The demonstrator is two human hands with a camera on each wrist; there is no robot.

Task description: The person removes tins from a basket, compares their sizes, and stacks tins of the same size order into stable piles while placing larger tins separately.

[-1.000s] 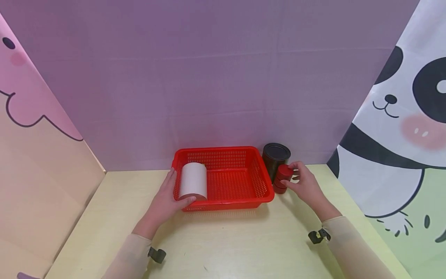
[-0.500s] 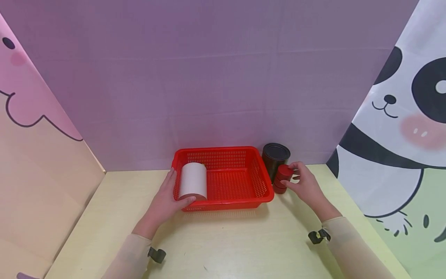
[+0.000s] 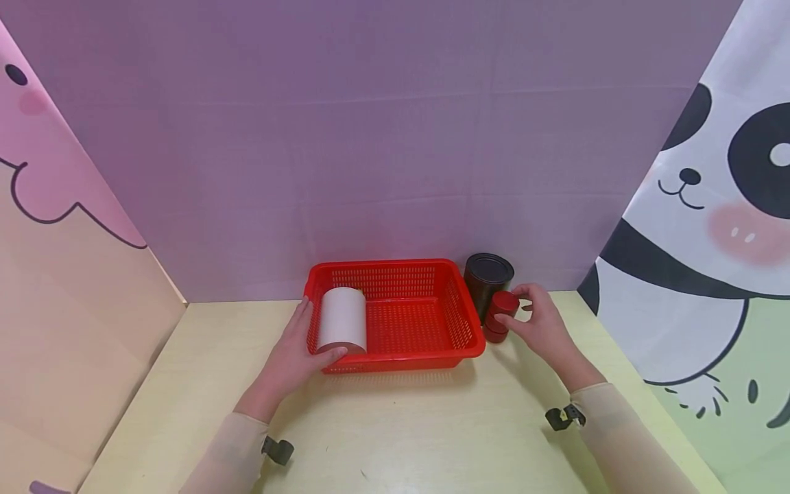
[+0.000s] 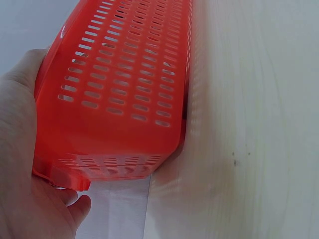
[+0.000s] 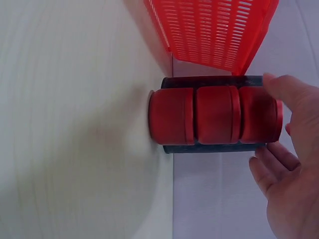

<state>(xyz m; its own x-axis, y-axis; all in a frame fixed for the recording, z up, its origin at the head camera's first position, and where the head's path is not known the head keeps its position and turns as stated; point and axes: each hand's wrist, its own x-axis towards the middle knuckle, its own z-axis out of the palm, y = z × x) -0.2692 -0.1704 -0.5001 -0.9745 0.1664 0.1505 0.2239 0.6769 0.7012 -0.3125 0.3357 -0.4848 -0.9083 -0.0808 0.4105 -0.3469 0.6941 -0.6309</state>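
Note:
Three small red round tins (image 5: 218,115) form an upright stack at the right end of the red plastic basket (image 3: 401,359). Around the top tin (image 3: 505,302) is my right hand (image 3: 538,322), thumb and fingers spread to either side. In the right wrist view the thumb overlaps the top tin, with the other fingers beside its edge. My left hand (image 3: 290,360) rests on the basket's front left corner, fingers along the left side and thumb over the front rim. A white cylinder (image 3: 342,317) with a brownish end leans inside the basket, by the left thumb.
A black lidded canister (image 3: 489,281) stands directly behind the red stack, close to the basket's right side. The pale wooden table (image 3: 395,439) ends at a purple backdrop (image 3: 395,151). Printed cloths hang at both sides, with a panda (image 3: 691,295) on the right.
The right hand's fingers and thumb have shifted slightly at the top red tin, the fingers rising a little. The left hand, basket and stack stay where they were.

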